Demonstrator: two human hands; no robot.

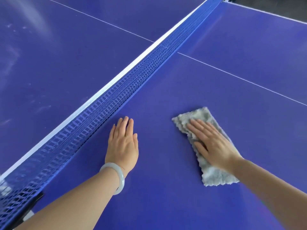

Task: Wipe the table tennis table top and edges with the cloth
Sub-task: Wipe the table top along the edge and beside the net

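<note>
A blue table tennis table (166,100) fills the view. A folded grey fluffy cloth (201,116) lies flat on the near half, right of the net. My right hand (211,143) presses down on the cloth with straight fingers spread over its middle. My left hand (123,143) rests flat on the bare table surface just beside the net, fingers straight and together. A pale bangle sits on my left wrist.
The blue net (116,95) with a white top band runs diagonally from lower left to upper right. A thin white centre line (240,78) crosses both halves. Dusty smears (31,85) mark the far half at left. The table's far edge (269,13) shows at upper right.
</note>
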